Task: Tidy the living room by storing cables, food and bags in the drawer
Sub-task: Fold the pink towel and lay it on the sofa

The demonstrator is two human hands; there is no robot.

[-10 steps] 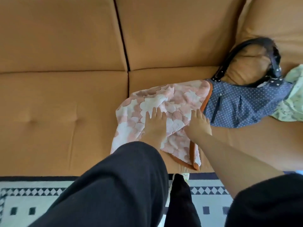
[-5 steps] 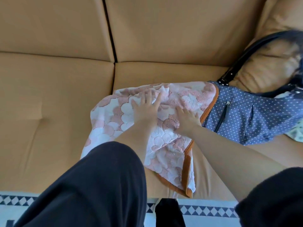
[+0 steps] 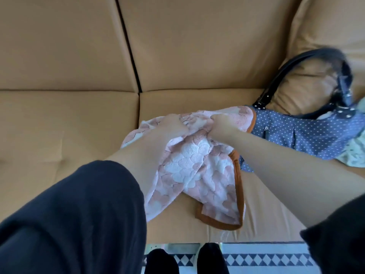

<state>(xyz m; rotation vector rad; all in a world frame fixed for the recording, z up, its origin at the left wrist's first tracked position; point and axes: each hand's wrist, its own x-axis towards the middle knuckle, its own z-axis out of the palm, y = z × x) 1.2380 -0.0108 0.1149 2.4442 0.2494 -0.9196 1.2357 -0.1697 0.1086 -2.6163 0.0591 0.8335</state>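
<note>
Both arms are reaching forward over the sofa [image 3: 69,125], the left hand [image 3: 171,125] and the right hand [image 3: 223,123] each clenching a bunch of the pink towel [image 3: 197,165], just beside the dotted bag [image 3: 306,135].

Tan sofa [image 3: 187,46] fills view. Two back cushions [image 3: 59,46] above two seat cushions [image 3: 69,119], dark seam running down between pairs. Shallow tuft dimple in sofa's left seat cushion. Loose tan pillow [image 3: 325,26] in sofa's right corner. Rug [image 3: 266,260], black-and-white diamond border, on floor below sofa's front edge. Soft even daylight.
</note>
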